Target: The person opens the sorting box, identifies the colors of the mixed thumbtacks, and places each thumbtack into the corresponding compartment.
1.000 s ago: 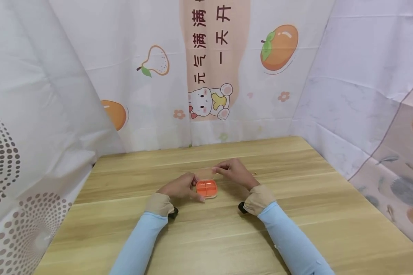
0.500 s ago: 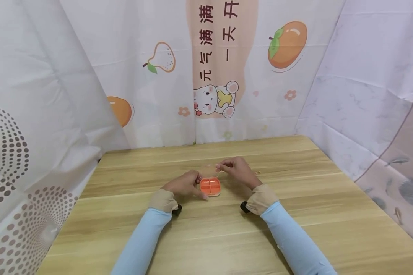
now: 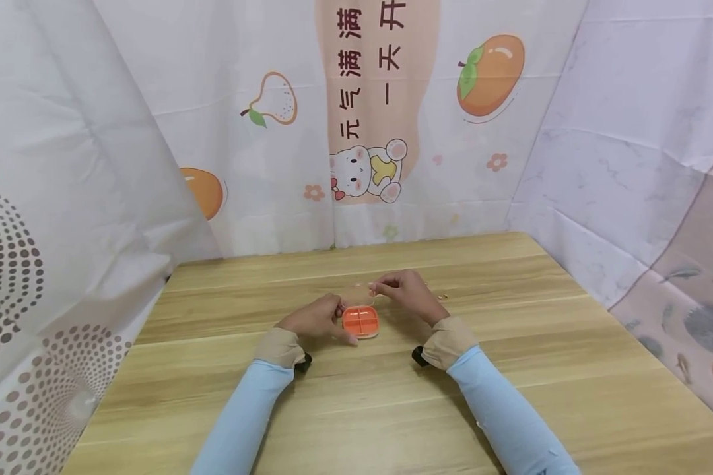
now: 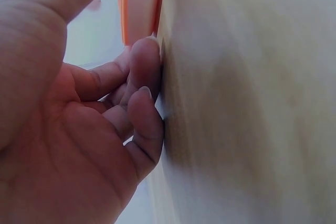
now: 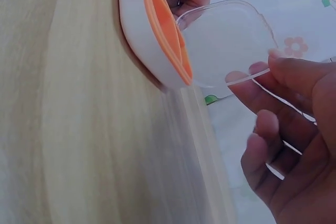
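A small pill box (image 3: 360,321) with orange compartments, several in a grid, and a white outer shell rests on the wooden table. Its clear lid (image 5: 228,45) is raised at the far side of the box. My right hand (image 3: 408,295) pinches the lid's edge between thumb and fingers. At the left side of the box, my left hand (image 3: 315,316) holds it, thumb along the near side and curled fingers at the back left. In the left wrist view, those fingers (image 4: 144,66) touch the tabletop beside the box. The compartments show no contents in the head view.
Tiny golden bits (image 3: 443,297) lie on the wooden table (image 3: 356,409) just right of my right hand. Printed curtains (image 3: 261,171) hang along the back and both sides of the table.
The head view has shifted slightly. Both hands keep their hold on the pill box and its lid, with no clear movement of either.
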Demonstrator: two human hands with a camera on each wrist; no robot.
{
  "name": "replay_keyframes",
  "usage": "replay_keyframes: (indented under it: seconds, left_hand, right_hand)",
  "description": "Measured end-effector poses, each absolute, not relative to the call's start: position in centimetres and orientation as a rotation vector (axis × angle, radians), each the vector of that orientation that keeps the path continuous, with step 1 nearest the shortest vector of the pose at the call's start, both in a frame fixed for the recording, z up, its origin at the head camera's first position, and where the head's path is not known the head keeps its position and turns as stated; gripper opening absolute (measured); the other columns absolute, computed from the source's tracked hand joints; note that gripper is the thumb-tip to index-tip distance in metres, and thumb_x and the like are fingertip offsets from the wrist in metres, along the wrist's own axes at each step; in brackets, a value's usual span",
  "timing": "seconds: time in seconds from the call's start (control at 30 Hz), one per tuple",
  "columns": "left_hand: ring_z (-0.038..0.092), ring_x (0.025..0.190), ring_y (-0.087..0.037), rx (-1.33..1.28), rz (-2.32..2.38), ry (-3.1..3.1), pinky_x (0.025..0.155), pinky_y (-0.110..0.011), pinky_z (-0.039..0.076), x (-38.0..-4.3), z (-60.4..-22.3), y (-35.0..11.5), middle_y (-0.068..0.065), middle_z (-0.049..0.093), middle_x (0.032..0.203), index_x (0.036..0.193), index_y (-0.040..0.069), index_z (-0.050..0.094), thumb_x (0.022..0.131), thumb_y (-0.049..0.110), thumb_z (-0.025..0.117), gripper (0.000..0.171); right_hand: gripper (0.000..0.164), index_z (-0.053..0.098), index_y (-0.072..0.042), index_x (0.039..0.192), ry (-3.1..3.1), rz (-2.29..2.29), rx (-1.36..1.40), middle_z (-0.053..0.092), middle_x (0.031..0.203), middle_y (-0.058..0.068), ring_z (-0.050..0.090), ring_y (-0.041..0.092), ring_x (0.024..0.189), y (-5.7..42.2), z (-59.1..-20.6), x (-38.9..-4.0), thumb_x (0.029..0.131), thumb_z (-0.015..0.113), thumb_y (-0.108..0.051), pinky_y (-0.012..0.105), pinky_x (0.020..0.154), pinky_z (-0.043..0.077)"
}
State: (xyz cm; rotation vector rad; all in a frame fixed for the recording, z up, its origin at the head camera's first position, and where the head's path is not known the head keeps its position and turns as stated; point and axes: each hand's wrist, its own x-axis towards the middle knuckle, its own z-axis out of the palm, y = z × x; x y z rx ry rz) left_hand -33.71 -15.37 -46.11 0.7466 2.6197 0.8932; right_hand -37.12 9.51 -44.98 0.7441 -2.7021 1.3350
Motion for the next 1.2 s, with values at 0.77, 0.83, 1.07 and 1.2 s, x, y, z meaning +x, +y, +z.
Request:
replay_keyframes:
  seconds: [0.77,0.83,1.07,1.2]
  left_hand:
    - [0.047,0.083,-0.018,0.715,0.916,2.628,0.069,-0.028,0.043,-33.3,-46.1,-16.0,-0.007,0.053,0.096,0.106,0.007,0.051,0.067,0.049,0.085,0.067]
    - [0.047,0.083,-0.018,0.717,0.916,2.632,0.069,-0.028,0.043,-33.3,-46.0,-16.1,-0.007,0.053,0.096,0.105,0.007,0.051,0.067,0.049,0.085,0.067]
    - [0.046,0.081,-0.019,0.739,0.928,2.628,0.069,-0.029,0.042,-33.5,-45.9,-16.1,-0.008,0.053,0.094,0.105,0.007,0.051,0.067,0.049,0.085,0.066]
    - [0.046,0.083,-0.017,0.742,0.894,2.631,0.07,-0.028,0.042,-33.6,-46.2,-15.9,-0.007,0.052,0.095,0.106,0.008,0.051,0.066,0.051,0.085,0.067]
  right_hand:
    - [0.022,0.074,-0.013,0.105,-2.904,0.99,0.681,0.067,0.086,0.005,0.057,0.021,0.073,19.2,-44.4,-40.0,0.094,0.066,-0.03,0.034,0.064,0.046]
    - [0.021,0.074,-0.013,0.104,-2.901,0.961,0.668,0.066,0.085,0.003,0.056,0.02,0.075,19.6,-44.3,-40.1,0.094,0.066,-0.029,0.034,0.065,0.045]
    - [0.017,0.075,-0.011,0.101,-2.936,0.935,0.64,0.065,0.084,0.002,0.056,0.02,0.077,20.6,-44.5,-40.1,0.09,0.07,-0.023,0.034,0.067,0.044]
    - [0.016,0.073,-0.011,0.099,-2.976,0.921,0.606,0.064,0.08,0.001,0.055,0.018,0.074,21.5,-45.2,-39.8,0.089,0.071,-0.024,0.033,0.066,0.044]
